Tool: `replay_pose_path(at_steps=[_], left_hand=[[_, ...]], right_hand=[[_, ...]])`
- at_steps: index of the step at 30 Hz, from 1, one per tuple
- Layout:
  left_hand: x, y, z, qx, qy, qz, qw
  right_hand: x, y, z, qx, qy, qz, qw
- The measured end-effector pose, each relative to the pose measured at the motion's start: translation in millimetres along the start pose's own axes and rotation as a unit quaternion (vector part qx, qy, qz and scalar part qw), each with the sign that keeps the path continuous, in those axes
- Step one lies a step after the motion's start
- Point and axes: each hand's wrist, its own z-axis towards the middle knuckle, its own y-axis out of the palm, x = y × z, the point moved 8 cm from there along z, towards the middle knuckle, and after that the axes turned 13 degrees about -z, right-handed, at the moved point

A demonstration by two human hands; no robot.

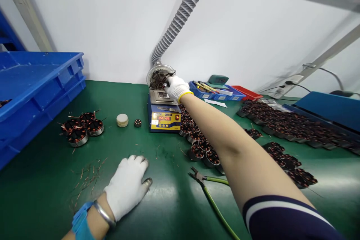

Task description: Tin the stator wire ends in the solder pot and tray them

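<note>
My left hand (128, 183), in a white glove with darkened fingertips, rests palm down on the green table with its thumb apart. Stretched far forward, my gloved right hand (177, 87) is over the metal top of a blue and yellow solder pot (165, 115) with lit red digits. Its fingers are closed at a small dark thing, mostly hidden. Right behind that hand stands a round fume intake (159, 78) with a dark coiled face. Green-handled cutting pliers (200, 177) lie with jaws apart below my right forearm. Loose copper wire clippings (89, 176) are left of my left hand.
Wound motor stators (78, 136) are grouped at left, with more (197, 150) beside the pot and rows (281, 120) at right. A round whitish block (122, 120) and a small black rotor-like part (137, 123) sit mid-table. Blue crates (56, 78) stand left; a grey hose (182, 15) hangs above.
</note>
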Motion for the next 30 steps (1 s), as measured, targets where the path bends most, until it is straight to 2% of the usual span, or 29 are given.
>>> replay_pose_path(at_steps=[3, 5, 6, 8, 10, 12, 14, 17, 20, 22, 26, 28, 30], left_hand=[[-8.8, -8.0, 3.5, 0.079, -0.031, -0.090, 0.992], [-21.6, -15.9, 5.3, 0.169, -0.060, -0.223, 0.958], [-29.8, -18.7, 5.8, 0.213, -0.072, -0.309, 0.924], [-46.7, -21.5, 6.3, 0.286, -0.085, -0.477, 0.827], [-60.5, -25.1, 5.4, 0.347, -0.082, -0.579, 0.733], [-68.9, -32.2, 3.0, 0.397, -0.063, -0.612, 0.681], [-73.6, -37.9, 1.4, 0.422, -0.041, -0.624, 0.656], [-78.0, -38.9, 1.5, 0.418, -0.027, -0.634, 0.650], [-80.1, -35.0, 3.0, 0.398, -0.025, -0.636, 0.661], [-79.9, -31.3, 4.6, 0.379, -0.027, -0.641, 0.667], [-79.3, -23.2, 7.2, 0.349, -0.057, -0.649, 0.674], [-77.5, -17.2, 9.3, 0.316, -0.095, -0.625, 0.707], [-70.1, -12.1, 12.9, 0.259, -0.115, -0.553, 0.784]], right_hand=[[-7.8, -13.2, -18.3, -0.005, 0.008, 0.085, 0.996], [-22.5, -11.7, -40.3, -0.037, 0.001, 0.184, 0.982], [-33.9, -6.9, -54.4, -0.065, -0.009, 0.234, 0.970], [-62.9, 8.6, -87.5, -0.135, -0.035, 0.326, 0.935], [-93.2, 25.4, -123.0, -0.191, -0.048, 0.420, 0.886], [-117.9, 38.5, -153.9, -0.222, -0.049, 0.498, 0.837], [-131.5, 44.5, -174.5, -0.223, -0.055, 0.538, 0.811], [-135.0, 43.2, -187.1, -0.233, -0.093, 0.548, 0.798], [-127.3, 37.7, -188.1, -0.276, -0.110, 0.544, 0.785], [-122.9, 35.4, -188.5, -0.313, -0.092, 0.540, 0.776], [-122.4, 37.3, -189.7, -0.380, -0.028, 0.566, 0.730], [-113.1, 39.5, -176.5, -0.358, 0.008, 0.585, 0.728], [-90.5, 39.9, -149.7, -0.290, 0.036, 0.575, 0.764]])
